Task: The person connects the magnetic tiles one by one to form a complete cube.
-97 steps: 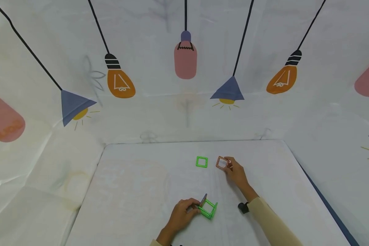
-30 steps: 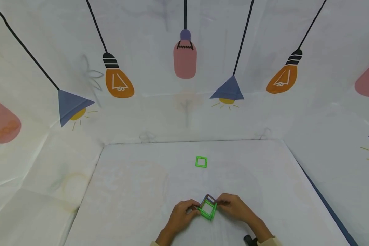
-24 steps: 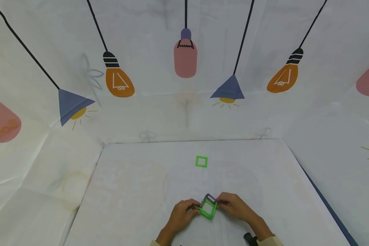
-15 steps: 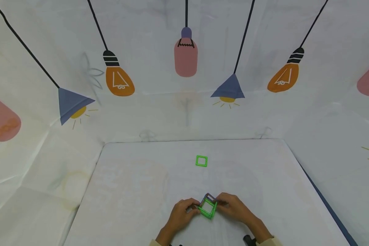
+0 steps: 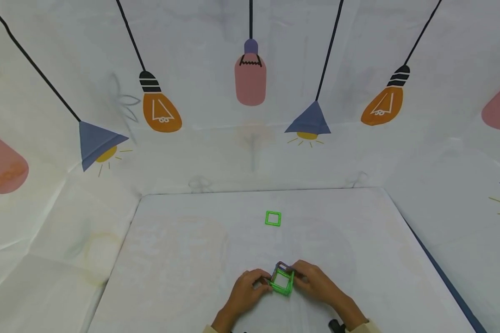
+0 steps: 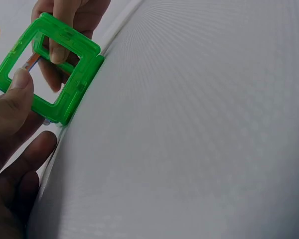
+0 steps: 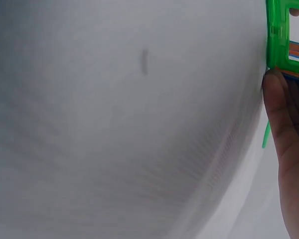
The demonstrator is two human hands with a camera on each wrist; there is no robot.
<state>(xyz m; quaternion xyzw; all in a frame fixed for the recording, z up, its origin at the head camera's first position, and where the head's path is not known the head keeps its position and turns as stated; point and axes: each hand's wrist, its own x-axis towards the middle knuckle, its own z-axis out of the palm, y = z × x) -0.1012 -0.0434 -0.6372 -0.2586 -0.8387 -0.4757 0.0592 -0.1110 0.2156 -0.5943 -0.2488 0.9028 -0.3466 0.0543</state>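
Note:
Several square magnetic tiles stand joined in an open-topped box on the table. Its green magnetic tiles point(image 5: 281, 291) form the near and right sides, and darker tiles point(image 5: 284, 266) close the back. My left hand point(image 5: 244, 292) pinches the box's left corner; its thumb point(image 6: 21, 82) presses a green tile point(image 6: 79, 87) in the left wrist view. On the other side my right hand point(image 5: 316, 281) grips the back right corner, where an orange tile point(image 7: 297, 50) shows beside a green tile point(image 7: 277, 37). Fingers partly hide the back tiles.
A loose green magnetic tile point(image 5: 273, 218) lies flat farther back on the white table point(image 5: 183, 259). Behind the table rises a white sheet point(image 5: 216, 152) printed with lamps.
My right hand has brought the orange tile from beside the loose green tile to the back of the box. Lately the box has turned slightly; the left hand stays nearly still.

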